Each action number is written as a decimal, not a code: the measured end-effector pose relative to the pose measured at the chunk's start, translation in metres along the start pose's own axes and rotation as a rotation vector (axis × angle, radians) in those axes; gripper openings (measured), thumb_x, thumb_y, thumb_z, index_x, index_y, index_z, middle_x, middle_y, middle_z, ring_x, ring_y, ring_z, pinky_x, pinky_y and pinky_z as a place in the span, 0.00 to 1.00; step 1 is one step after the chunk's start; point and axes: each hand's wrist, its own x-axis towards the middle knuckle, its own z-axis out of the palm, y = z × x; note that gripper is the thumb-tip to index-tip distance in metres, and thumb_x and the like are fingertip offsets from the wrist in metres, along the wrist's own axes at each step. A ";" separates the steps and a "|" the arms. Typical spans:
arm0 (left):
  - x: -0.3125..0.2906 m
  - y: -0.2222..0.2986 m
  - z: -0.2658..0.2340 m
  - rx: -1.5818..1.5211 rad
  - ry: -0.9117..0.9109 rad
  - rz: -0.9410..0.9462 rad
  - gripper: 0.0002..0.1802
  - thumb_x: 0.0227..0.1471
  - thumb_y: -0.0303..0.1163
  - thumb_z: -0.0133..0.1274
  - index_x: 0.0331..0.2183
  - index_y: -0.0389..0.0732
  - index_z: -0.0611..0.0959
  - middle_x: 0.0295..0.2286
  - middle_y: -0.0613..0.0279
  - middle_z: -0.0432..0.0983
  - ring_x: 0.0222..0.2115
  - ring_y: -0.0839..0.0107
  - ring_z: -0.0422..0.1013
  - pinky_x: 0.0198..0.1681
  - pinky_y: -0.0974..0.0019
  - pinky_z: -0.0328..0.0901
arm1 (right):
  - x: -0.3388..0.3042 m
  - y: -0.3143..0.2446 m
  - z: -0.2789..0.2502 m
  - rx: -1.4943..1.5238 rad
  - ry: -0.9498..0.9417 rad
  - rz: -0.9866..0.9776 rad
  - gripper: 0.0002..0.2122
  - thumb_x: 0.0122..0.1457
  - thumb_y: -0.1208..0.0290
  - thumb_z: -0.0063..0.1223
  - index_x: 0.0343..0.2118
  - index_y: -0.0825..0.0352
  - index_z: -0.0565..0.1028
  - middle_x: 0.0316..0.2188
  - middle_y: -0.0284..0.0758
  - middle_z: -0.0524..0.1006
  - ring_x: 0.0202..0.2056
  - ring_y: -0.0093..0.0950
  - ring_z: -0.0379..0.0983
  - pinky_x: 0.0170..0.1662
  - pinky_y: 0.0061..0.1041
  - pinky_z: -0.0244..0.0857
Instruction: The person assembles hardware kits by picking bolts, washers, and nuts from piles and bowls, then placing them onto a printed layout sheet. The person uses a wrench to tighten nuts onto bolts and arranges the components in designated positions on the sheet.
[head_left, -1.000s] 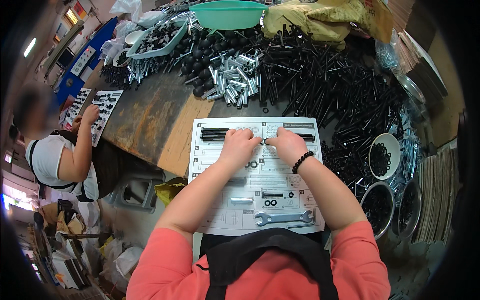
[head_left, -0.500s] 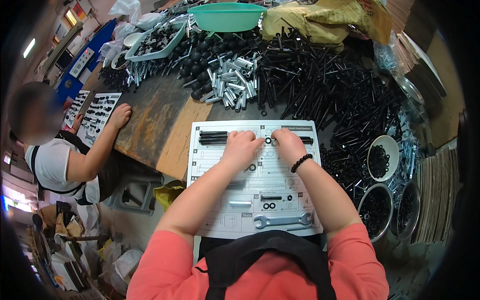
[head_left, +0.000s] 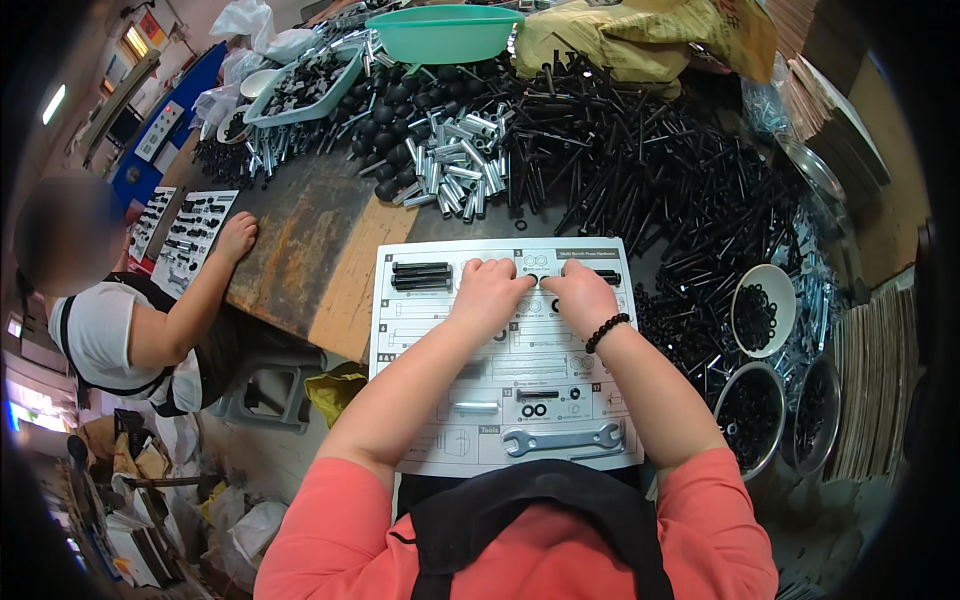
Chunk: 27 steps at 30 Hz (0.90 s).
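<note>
A printed white sheet [head_left: 410,428] lies in front of me, with hardware set on its outlined boxes. My left hand [head_left: 490,298] rests on its upper middle, fingers bent, one fingertip at a small black ring [head_left: 533,281]. From the other side my right hand [head_left: 584,298] reaches toward the same ring, fingers closed; anything inside either hand is hidden. Black bolts [head_left: 421,276] lie left of my left hand, and another dark bolt [head_left: 604,276] shows beyond my right. Lower on the sheet are a silver tube [head_left: 475,407], a short black bolt [head_left: 538,395] and an open-ended wrench [head_left: 562,440].
Heaps of black bolts [head_left: 640,150], silver tubes [head_left: 460,165] and black balls [head_left: 395,130] cover the table's far side. Bowls of rings [head_left: 755,312] stand at right. A green basin [head_left: 445,38] sits at the back. A co-worker's hand [head_left: 238,236] rests at left.
My hands have drawn slightly apart around the small ring. Another black ring now shows beside my right hand, and more of the sheet's upper right print is uncovered.
</note>
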 end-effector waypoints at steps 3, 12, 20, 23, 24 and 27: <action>0.000 0.000 -0.002 0.005 0.001 0.003 0.15 0.39 0.26 0.52 0.33 0.52 0.81 0.26 0.68 0.68 0.32 0.69 0.67 0.40 0.61 0.53 | -0.001 -0.003 -0.004 0.025 -0.002 0.026 0.13 0.48 0.77 0.49 0.37 0.58 0.77 0.30 0.38 0.70 0.35 0.35 0.70 0.37 0.31 0.66; 0.001 0.002 -0.002 0.011 -0.021 -0.016 0.15 0.40 0.26 0.52 0.34 0.53 0.81 0.26 0.68 0.68 0.32 0.69 0.67 0.41 0.61 0.54 | -0.011 0.000 -0.015 0.125 0.109 0.046 0.14 0.47 0.79 0.48 0.38 0.60 0.76 0.32 0.39 0.70 0.36 0.37 0.70 0.37 0.32 0.67; 0.006 0.007 -0.004 0.032 -0.071 0.000 0.19 0.41 0.25 0.51 0.39 0.54 0.79 0.28 0.66 0.68 0.34 0.68 0.67 0.45 0.60 0.54 | -0.116 0.061 -0.081 0.211 0.425 0.072 0.07 0.49 0.81 0.48 0.32 0.68 0.74 0.28 0.40 0.72 0.31 0.39 0.70 0.34 0.31 0.65; 0.011 0.011 -0.006 0.051 -0.144 -0.007 0.21 0.40 0.25 0.52 0.40 0.53 0.79 0.29 0.66 0.68 0.36 0.68 0.66 0.46 0.60 0.53 | -0.177 0.090 -0.095 0.145 0.483 0.260 0.05 0.50 0.82 0.48 0.30 0.69 0.73 0.28 0.40 0.71 0.32 0.38 0.69 0.35 0.30 0.64; 0.012 0.014 -0.009 0.037 -0.147 -0.015 0.22 0.39 0.25 0.53 0.41 0.53 0.78 0.29 0.66 0.69 0.36 0.68 0.66 0.46 0.61 0.53 | -0.198 0.098 -0.098 0.110 0.501 0.324 0.04 0.50 0.82 0.49 0.30 0.70 0.73 0.28 0.40 0.71 0.33 0.38 0.69 0.36 0.30 0.64; 0.013 0.017 -0.010 0.027 -0.098 -0.008 0.24 0.39 0.23 0.53 0.42 0.52 0.78 0.30 0.66 0.69 0.37 0.68 0.66 0.46 0.62 0.53 | -0.246 0.115 -0.095 -0.100 0.447 0.505 0.08 0.50 0.81 0.50 0.34 0.68 0.73 0.34 0.41 0.70 0.37 0.39 0.69 0.40 0.31 0.63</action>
